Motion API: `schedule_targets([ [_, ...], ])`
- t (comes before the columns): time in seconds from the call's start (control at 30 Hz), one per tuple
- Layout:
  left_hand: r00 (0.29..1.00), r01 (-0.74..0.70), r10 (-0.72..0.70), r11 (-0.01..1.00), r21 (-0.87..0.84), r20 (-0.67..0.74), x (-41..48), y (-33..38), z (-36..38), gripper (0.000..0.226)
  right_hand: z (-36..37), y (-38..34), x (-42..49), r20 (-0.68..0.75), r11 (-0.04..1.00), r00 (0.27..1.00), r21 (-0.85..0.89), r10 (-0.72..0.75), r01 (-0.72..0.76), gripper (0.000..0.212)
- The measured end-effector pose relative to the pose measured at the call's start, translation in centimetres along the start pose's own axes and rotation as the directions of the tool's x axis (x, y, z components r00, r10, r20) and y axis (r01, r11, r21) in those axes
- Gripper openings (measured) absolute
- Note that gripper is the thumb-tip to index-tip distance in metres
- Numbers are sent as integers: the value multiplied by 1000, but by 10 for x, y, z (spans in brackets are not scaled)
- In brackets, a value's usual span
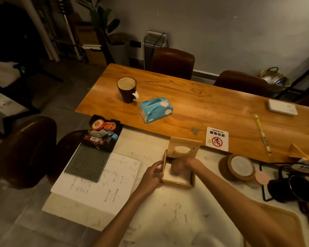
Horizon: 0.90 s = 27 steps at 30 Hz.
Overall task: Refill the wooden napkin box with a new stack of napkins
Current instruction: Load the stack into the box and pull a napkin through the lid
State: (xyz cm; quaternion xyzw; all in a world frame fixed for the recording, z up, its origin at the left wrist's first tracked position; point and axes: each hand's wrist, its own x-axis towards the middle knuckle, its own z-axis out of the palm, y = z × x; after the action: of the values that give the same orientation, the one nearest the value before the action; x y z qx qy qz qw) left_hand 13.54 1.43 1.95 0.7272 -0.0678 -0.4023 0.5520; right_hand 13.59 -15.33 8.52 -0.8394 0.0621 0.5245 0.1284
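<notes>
Right hand (178,166) is seen in the head view lowered into the wooden napkin box (178,177), its fingers curled down onto the white napkins (175,177) inside; whether the fingers pinch the stack or merely press it flat cannot be told, as the hand is blurred. Left hand (152,175) is wrapped around the box's left wall, thumb on the rim and fingers on the outer side, so the box is steadied on the pale marbled counter (168,211). The hinged lid (185,148), with its oval opening, is stood upright at the far edge of the box.

A white layer is seen to fill the box floor almost wall to wall, so the loading is judged to be largely done. Seating the stack level and swinging the lid down are judged to remain. A blue tissue pack (156,109) is left lying on the wooden table (203,104), well apart from the box, beside a dark mug (127,90).
</notes>
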Motion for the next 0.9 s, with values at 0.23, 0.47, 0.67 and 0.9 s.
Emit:
schedule_targets([
  [0.23, 998, 12, -16, 998, 69, 54, -55, -44, 24, 48, 81, 5, -13, -63, 995, 994, 41, -85, 88, 28],
  [0.47, 1000, 4, -5, 997, 73, 6, -75, -69, 36, 44, 135, -3, -10, -270, 959, 960, 285, 80, 0, 33],
  [0.67, 1000, 9, -7, 994, 112, -19, -71, -73, 37, 46, 141, 2, -12, -288, 957, 955, 290, 67, 21, 41],
  [0.9, 999, 2, 3, 991, 133, -38, -73, -68, 38, 45, 141, -7, -13, -347, 966, 938, 243, 5, 85, 67],
])
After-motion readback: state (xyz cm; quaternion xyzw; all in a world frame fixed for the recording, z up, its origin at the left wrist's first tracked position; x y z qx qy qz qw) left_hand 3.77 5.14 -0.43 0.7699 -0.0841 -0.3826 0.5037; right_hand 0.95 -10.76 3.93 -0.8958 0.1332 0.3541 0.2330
